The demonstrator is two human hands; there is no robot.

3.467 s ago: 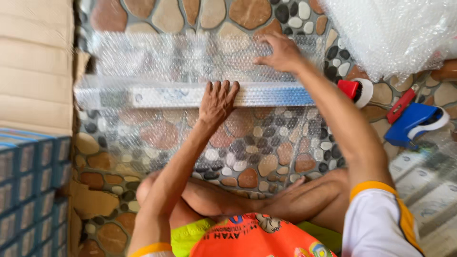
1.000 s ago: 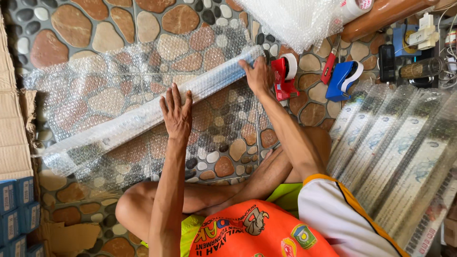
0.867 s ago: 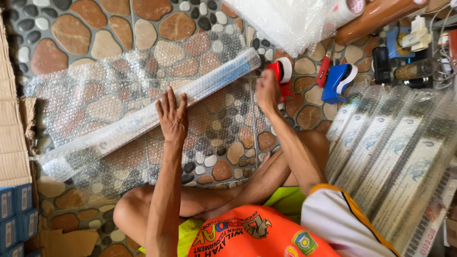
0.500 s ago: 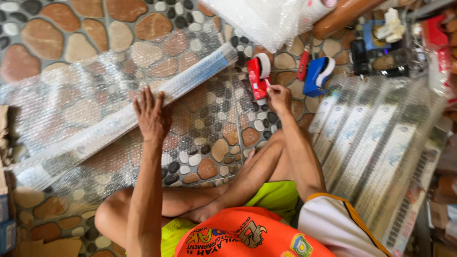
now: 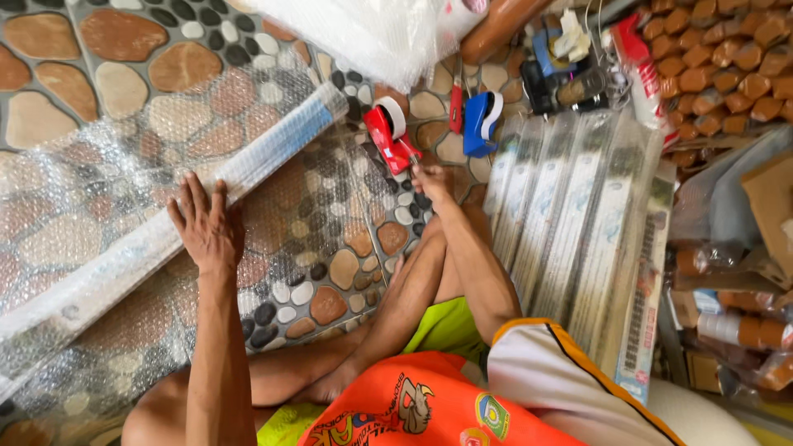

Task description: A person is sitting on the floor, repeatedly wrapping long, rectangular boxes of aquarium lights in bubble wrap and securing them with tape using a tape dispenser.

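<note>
Pinching the red tape dispenser [image 5: 391, 136] by its handle, right hand [image 5: 431, 177] works beside the stiff, slippery bubble-wrapped bar [image 5: 165, 219], which left hand [image 5: 206, 227] presses flat, fingers spread.

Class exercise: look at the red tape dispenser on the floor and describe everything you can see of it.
The red tape dispenser is a hand-held type of glossy red plastic, carrying a pale roll of tape at its upper end. It lies tilted on the pebble-patterned floor, handle pointing down-right, left of a blue dispenser. The right hand touches its handle end; whether it grips it is unclear.
</note>
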